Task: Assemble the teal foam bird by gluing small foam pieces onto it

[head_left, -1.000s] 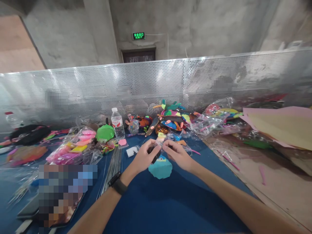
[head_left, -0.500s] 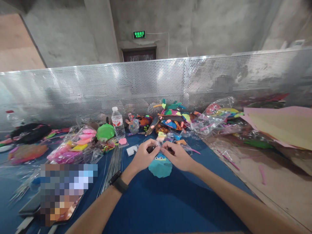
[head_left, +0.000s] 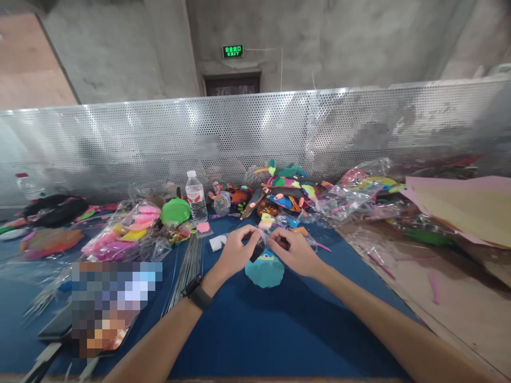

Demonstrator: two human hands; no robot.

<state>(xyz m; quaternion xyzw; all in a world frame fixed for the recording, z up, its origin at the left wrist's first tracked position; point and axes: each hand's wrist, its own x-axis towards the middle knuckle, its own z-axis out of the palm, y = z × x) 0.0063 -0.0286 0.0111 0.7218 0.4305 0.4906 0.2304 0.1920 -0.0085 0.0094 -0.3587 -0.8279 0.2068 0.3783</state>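
Head-worn camera, looking forward and down over hands (head_left: pixel 240 252).

Location: craft workshop. Indicators: bare concrete wall (head_left: pixel 359 42), illuminated exit sign (head_left: pixel 232 51), perforated metal partition (head_left: pixel 263 125), blue worktable (head_left: pixel 259 340), wires (head_left: pixel 186 266), bagged coloured material (head_left: pixel 115 244), apparently modelling clay.

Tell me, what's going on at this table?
A person's left hand holds a dark lump, and the right hand is close beside it; whether it grips anything is unclear. A teal piece lies on the blue tabletop by the hands, and a clear bottle stands farther back.
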